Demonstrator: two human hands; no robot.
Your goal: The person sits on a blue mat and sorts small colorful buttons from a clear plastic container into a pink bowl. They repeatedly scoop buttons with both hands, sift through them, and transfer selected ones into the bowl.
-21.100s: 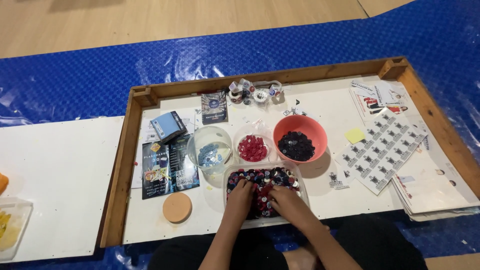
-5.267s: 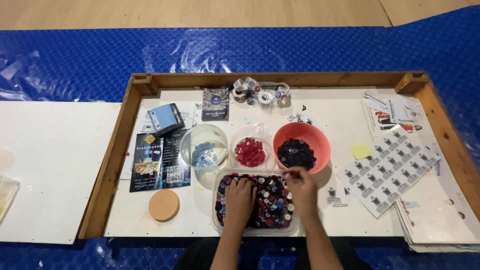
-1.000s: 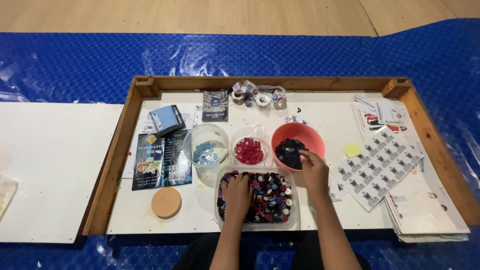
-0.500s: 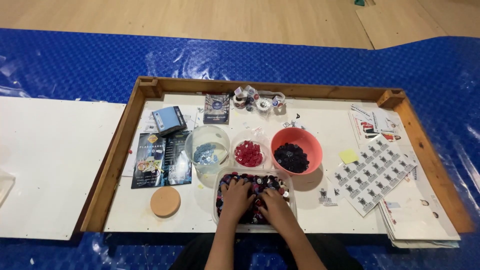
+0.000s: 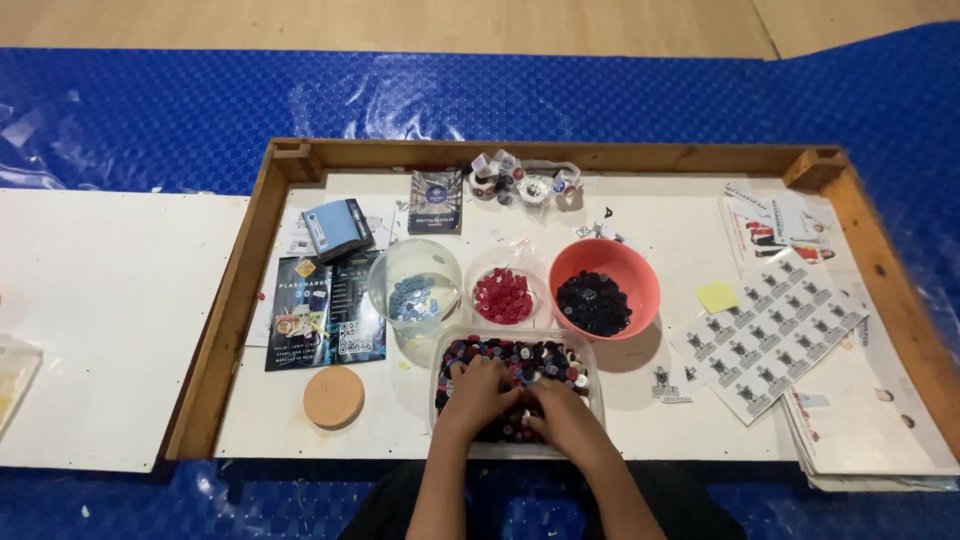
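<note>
Clear plastic tub [image 5: 592,400] of mixed buttons [image 5: 520,356] (dark, red, white) at near edge of bench [image 5: 640,420], centred in front of the person. Both hands down in the pile, side by side, nearly touching. Left hand [image 5: 478,393] in left half of tub, fingers curled into the buttons, palm down. Right hand [image 5: 562,415] in right half, fingers bent toward the left hand, tips buried. Cannot tell if either pinches a button; fingertips hidden in the pile.

Just behind tub, three containers in a row:
- clear round bowl [image 5: 385,290] on the left, blue buttons [image 5: 411,296] inside
- small clear bowl [image 5: 478,275] in the middle, red buttons [image 5: 503,296] inside
- orange bowl [image 5: 640,275] on the right, dark buttons [image 5: 593,303] inside; rim just beside tub's far right corner

Left of tub: round tan disc [image 5: 334,396] flat on bench, apart from tub. Behind disc: dark printed leaflet [image 5: 323,311], blue box [image 5: 338,228] lying tilted further back. Dark booklet [image 5: 436,202] near far rail, cluster of small tape rolls [image 5: 520,182] beside it.

Right of orange bowl: yellow sticky note [image 5: 717,296], then sheet of printed square labels [image 5: 772,330] lying askew, stack of papers [image 5: 870,420] at right rail.

Wooden raised frame [image 5: 232,310] around bench, blue mat [image 5: 150,110] beneath, white board [image 5: 100,320] to the left outside the frame.
</note>
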